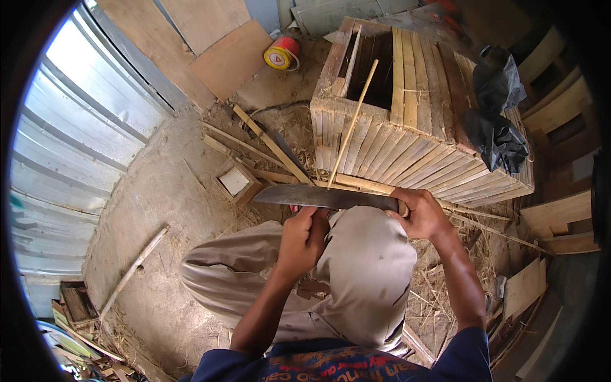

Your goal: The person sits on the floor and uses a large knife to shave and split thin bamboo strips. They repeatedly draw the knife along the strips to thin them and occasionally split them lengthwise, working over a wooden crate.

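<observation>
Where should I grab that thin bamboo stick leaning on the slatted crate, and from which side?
Grip the thin bamboo stick near its lower end, coming from the front on the left, probably with the left hand. That end slants down the slatted crate front and sits nearest. The top reaches over the crate's opening, farther off. The right hand holds the long knife by its handle.

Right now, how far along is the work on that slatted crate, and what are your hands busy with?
Done: the crate has its side and most of its top covered in slats. In hand: the right hand grips the big knife by its handle, blade lying flat, while the left hand holds a thin stick against the blade. Left: an opening in the crate's top is uncovered, and loose strips lie on the ground.
</observation>
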Available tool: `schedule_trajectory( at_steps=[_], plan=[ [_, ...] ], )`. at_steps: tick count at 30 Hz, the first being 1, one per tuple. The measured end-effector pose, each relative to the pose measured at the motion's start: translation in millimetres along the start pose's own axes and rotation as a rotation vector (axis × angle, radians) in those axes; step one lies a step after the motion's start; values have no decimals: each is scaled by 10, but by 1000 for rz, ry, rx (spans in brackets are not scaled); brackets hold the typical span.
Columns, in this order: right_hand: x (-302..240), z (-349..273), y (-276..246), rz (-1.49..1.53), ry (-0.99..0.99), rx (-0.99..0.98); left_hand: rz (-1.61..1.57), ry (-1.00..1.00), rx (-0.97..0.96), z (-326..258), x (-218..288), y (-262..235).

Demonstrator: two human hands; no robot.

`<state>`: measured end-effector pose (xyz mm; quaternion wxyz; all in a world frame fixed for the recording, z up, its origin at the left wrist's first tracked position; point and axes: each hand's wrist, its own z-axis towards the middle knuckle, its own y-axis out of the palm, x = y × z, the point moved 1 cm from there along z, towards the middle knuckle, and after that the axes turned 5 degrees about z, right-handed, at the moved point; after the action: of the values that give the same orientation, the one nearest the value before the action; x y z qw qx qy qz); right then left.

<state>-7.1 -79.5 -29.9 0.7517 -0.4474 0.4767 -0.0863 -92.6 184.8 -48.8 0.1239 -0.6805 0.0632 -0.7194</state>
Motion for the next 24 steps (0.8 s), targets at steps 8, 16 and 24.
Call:
schedule_trajectory(
  at_steps=[8,16,24],
  plan=[
    [154,-203,50,71,413,-10,41,-237,-175,-915,19,-451],
    [182,13,54,159,154,-101,-77,-125,-42,-95,-135,-85],
    [226,-315,10,134,217,-14,164,8,-113,-495,-113,-221]
  ],
)
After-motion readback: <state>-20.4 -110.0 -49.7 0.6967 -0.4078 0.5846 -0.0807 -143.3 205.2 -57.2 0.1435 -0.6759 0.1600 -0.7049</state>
